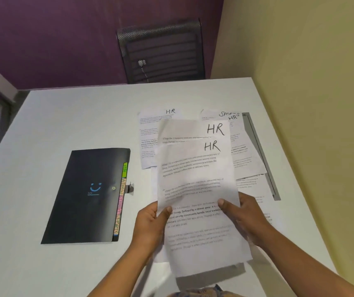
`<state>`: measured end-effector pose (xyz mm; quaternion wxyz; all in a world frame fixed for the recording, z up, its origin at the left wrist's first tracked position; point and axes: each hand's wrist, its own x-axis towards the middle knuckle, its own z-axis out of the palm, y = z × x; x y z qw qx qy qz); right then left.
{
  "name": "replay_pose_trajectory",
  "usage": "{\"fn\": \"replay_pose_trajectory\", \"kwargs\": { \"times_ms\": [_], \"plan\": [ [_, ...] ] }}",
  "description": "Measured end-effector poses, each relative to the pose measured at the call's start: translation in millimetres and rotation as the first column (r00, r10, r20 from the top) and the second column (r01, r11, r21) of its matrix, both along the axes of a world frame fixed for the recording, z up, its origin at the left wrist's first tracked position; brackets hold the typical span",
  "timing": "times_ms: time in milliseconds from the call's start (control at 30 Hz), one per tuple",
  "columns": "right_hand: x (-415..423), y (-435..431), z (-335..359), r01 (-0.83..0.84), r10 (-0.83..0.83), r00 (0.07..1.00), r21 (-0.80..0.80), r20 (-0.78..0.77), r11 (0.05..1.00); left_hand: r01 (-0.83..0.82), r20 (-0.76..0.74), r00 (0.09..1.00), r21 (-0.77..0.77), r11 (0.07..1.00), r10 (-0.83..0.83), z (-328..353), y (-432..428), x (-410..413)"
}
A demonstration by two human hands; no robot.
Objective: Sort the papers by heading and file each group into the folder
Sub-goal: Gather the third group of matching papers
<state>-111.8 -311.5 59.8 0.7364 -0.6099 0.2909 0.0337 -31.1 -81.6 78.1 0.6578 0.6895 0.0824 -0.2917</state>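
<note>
Two printed sheets headed "HR" [195, 168] are held above the white table, one overlapping the other. My left hand [150, 224] grips their left edge and my right hand [244, 215] grips the right edge, thumbs on top. Another "HR" sheet [148, 133] lies flat on the table behind them. To the right lies a loose pile of papers [244, 155], with "SPORTS" and "HR" headings showing at its top. A black folder [86, 196] lies shut on the left, with coloured index tabs [120, 202] along its right edge.
The white table [64, 116] fills the view, with a grey strip [259, 155] under the right pile. A black mesh chair [163, 50] stands behind the far edge. A yellow wall borders the right side, a purple wall the back.
</note>
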Motion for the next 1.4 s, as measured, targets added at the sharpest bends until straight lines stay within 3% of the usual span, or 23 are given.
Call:
{"fn": "replay_pose_trajectory", "kwargs": {
  "times_ms": [133,367,500,733,833,933,1033,1133,1267,1400],
  "plan": [
    [15.6,1.0,1.0,-0.009,0.007,1.000,-0.139,-0.015,0.990,-0.056,0.038,0.998,0.012,0.998,0.055,2.0,-5.0,12.3],
    [37.6,-11.8,0.8,-0.023,0.021,1.000,-0.156,-0.020,0.987,-0.079,0.086,0.994,0.180,0.981,0.064,-3.7,-17.0,44.5],
    [51.9,-22.1,-7.9,-0.041,0.029,0.998,-0.227,-0.055,0.973,-0.045,0.020,0.999,0.009,0.999,0.044,-7.4,-26.2,61.1],
    [82.8,-49.2,-38.8,-0.180,0.149,0.978,-0.235,-0.145,0.955,-0.165,0.017,0.986,0.024,0.986,0.165,-24.6,-37.2,88.0],
    [105.0,-73.8,-40.3,-0.044,0.004,0.988,-0.254,-0.155,0.966,-0.190,0.044,0.981,0.079,0.979,0.187,-29.9,-42.2,103.4],
    [126.6,-111.9,-50.5,0.106,-0.213,0.964,-0.506,-0.158,0.856,-0.221,0.045,0.975,0.089,0.971,0.218,-35.0,-47.1,120.9],
    [137.3,-144.2,-66.6,-0.048,-0.290,0.898,-0.728,-0.332,0.684,-0.244,0.053,0.969,0.083,0.966,0.240,-41.4,-51.7,138.1],
    [140.3,-159.2,-74.6,-0.245,-0.340,0.774,-0.748,-0.534,0.617,-0.260,0.049,0.965,0.078,0.962,0.257,-49.4,-52.9,151.7],
    [145.5,-161.1,-82.4,-0.263,-0.387,0.695,-0.715,-0.606,0.647,-0.275,0.033,0.961,0.076,0.958,0.273,-55.2,-48.6,158.1],
    [144.5,-164.0,-82.6,-0.163,-0.432,0.703,-0.719,-0.565,0.676,-0.273,0.022,0.962,0.100,0.957,0.272,-62.1,-39.3,155.5]
  ]
}}
